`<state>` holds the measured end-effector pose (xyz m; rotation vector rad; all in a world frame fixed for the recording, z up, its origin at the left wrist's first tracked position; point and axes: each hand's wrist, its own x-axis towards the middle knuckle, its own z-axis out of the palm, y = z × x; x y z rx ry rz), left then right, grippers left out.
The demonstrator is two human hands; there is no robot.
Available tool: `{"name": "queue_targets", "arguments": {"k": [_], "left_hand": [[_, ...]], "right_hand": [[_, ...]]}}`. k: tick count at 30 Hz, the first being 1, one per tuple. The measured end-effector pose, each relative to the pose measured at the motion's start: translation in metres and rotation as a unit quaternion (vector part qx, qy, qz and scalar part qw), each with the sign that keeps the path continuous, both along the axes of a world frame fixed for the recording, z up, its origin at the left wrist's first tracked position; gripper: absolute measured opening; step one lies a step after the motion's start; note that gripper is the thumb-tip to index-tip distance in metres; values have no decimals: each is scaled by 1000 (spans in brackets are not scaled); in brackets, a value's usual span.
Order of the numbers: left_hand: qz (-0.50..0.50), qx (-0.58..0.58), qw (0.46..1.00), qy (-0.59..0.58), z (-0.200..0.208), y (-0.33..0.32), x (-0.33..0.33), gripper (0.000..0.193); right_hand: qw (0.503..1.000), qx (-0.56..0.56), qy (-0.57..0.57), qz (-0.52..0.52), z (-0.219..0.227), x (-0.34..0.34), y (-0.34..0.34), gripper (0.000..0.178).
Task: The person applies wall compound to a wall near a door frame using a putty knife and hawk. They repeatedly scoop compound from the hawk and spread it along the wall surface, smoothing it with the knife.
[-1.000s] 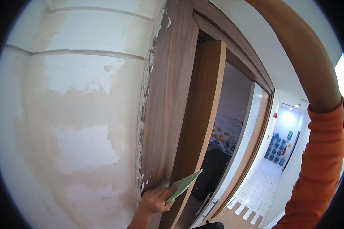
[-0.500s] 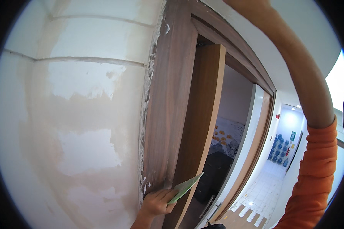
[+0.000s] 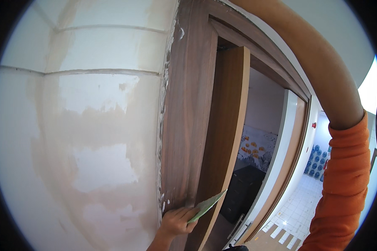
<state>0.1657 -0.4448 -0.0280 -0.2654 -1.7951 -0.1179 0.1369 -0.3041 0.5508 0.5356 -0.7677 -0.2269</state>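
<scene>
My left hand (image 3: 176,221) is closed around a thin, flat green board (image 3: 208,206) whose upper face looks whitish. Its fingers are in front of the lower part of the brown wooden door frame (image 3: 186,104). A wooden door (image 3: 226,113) stands ajar just behind the board. My right forearm (image 3: 318,58), in a pushed-up orange sleeve (image 3: 345,167), reaches up across the top of the picture. The right hand itself is past the upper edge, so whatever it holds is hidden. White smears and chipped patches run along the frame's edge beside the wall.
On the left is a pale wall (image 3: 109,125) with patchy white and beige areas and horizontal grooves. Through the doorway show a dark cabinet (image 3: 243,188) and a white door edge (image 3: 276,134). Blue water bottles (image 3: 316,161) stand down a tiled corridor (image 3: 295,201) on the right.
My right arm has moved up and left, its hand leaving the picture at the top. The view has shifted slightly; my left hand keeps its hold on the green board.
</scene>
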Motion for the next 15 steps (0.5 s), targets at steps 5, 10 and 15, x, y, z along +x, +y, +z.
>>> {"name": "queue_targets", "arguments": {"k": [5, 10, 15], "left_hand": [[6, 9, 1000, 3, 2, 2, 0, 23], [19, 14, 1000, 9, -1, -1, 1, 18], [-10, 106, 993, -46, 4, 10, 6, 15]], "right_hand": [[999, 13, 30, 17, 24, 11, -3, 15], [997, -54, -39, 28, -1, 29, 26, 17], [977, -22, -48, 207, -74, 22, 98, 22]]}}
